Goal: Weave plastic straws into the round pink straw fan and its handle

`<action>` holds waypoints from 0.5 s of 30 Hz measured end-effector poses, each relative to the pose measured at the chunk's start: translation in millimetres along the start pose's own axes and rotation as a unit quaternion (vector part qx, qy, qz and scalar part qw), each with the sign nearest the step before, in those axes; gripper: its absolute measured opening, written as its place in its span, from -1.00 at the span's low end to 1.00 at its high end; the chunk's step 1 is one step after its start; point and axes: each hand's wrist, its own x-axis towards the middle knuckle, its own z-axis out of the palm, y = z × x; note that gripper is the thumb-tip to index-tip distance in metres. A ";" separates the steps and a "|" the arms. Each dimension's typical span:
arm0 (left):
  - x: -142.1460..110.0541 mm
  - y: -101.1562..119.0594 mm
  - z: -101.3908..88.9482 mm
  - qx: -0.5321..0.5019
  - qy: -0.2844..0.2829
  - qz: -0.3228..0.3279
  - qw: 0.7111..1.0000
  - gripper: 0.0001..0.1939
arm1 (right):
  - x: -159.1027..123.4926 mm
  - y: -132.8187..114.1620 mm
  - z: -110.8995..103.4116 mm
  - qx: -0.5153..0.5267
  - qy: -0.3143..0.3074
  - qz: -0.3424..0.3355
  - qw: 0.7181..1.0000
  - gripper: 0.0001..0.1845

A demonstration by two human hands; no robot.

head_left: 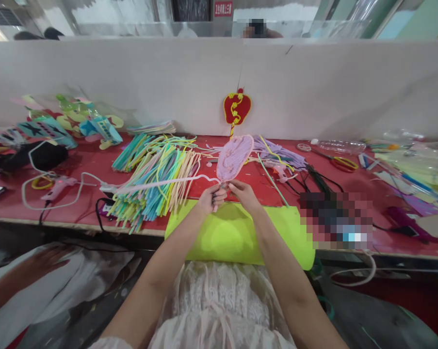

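A purple fan shape made of pipe cleaners with a pink edge (235,158) stands tilted above the red table top. My left hand (213,198) pinches its narrow lower end, fingers closed. Close beside it, my right hand (243,191) has its fingertips pressed together at the same base. A long pale pink pipe cleaner (160,183) runs out from that base to the left. Both hands are over a yellow-green sheet (222,232) at the table's front edge. The exact grip at the base is partly hidden by the fingers.
A thick pile of coloured pipe cleaners (156,179) lies left, purple ones (282,154) right. A finished red fan (237,109) stands at the white partition. Glue guns (56,188) (282,170) and scissors (340,163) lie around. Another person's hand (40,264) rests at lower left.
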 end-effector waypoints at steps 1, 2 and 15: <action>-0.5 -0.2 0.8 -0.001 -0.002 -0.011 1.000 -0.83 | 0.7 0.9 0.1 0.008 -0.002 -0.004 1.000 -0.68; -1.1 -0.4 1.6 -0.001 -0.006 -0.019 1.000 -0.85 | 1.5 1.8 -0.3 0.017 -0.003 -0.007 1.000 -0.70; -3.9 -1.5 3.5 0.018 -0.055 -0.088 0.994 -0.87 | 5.5 11.3 -6.3 0.080 -0.038 0.069 0.994 -0.72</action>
